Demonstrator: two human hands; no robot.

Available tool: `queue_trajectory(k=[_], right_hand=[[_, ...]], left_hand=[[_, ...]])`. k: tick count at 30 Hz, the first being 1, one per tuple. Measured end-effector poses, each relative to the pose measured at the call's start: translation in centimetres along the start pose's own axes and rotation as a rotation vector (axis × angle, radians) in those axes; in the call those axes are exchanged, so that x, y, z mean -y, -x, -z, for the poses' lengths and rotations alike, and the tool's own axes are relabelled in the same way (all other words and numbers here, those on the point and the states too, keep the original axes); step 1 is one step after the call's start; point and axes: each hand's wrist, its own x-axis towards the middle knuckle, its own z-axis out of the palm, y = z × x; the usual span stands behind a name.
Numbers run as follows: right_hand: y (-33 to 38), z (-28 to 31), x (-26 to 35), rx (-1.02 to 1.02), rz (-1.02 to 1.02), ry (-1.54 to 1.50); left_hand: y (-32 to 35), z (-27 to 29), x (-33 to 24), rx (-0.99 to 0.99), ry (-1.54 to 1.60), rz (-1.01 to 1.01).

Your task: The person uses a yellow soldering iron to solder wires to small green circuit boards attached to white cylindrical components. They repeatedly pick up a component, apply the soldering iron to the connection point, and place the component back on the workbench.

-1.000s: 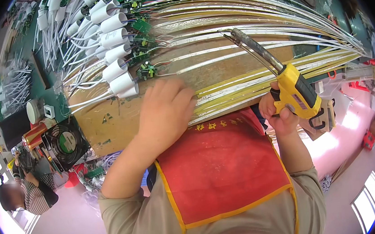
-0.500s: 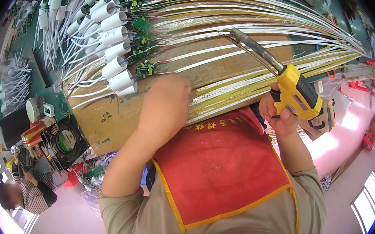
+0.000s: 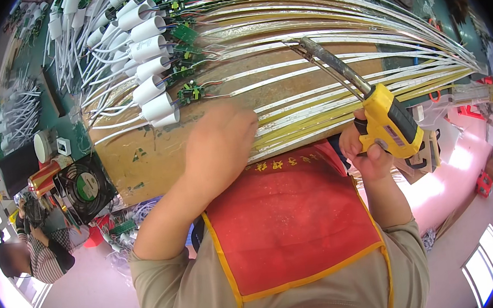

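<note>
My left hand (image 3: 221, 138), fingers bent and slightly blurred, is closed at the near ends of the LED strips (image 3: 312, 97) and appears to pinch the uppermost of this near bunch; its fingertips are partly hidden. In my right hand (image 3: 369, 151) is a yellow-and-black soldering gun (image 3: 395, 122), its metal barrel pointing up and left over the strips. Beyond my left hand, a green circuit board (image 3: 191, 92) is wired to a white strip. White plastic lamp caps (image 3: 156, 106) with white cables lie in a row to its left.
The strips fan across a brown board (image 3: 135, 173) on a green table and gather at the right. A black fan (image 3: 85, 188) stands at the board's left end. More cabled parts (image 3: 20, 110) are piled farther left. Another person (image 3: 42, 251) sits at the lower left.
My left hand has shifted slightly right, onto the near strip ends, and the uppermost strip there has moved a little away from me. My right hand and the soldering gun stay almost still.
</note>
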Motion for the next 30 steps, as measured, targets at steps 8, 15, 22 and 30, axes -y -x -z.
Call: queue_trajectory(k=[8, 15, 22, 30], right_hand=[[0.0, 0.1, -0.3, 0.028, -0.002, -0.005], [0.2, 0.3, -0.1, 0.019, -0.028, -0.041], [0.1, 0.0, 0.1, 0.008, 0.008, 0.008], [0.1, 0.0, -0.1, 0.012, 0.007, -0.034]], left_hand=[[-0.4, -0.3, -0.5, 0.104, -0.062, -0.065], [-0.1, -0.7, 0.2, 0.129, -0.066, -0.080], [-0.1, 0.9, -1.0, 0.189, 0.094, 0.184], [0.1, 0.0, -0.9, 0.143, 0.050, 0.155]])
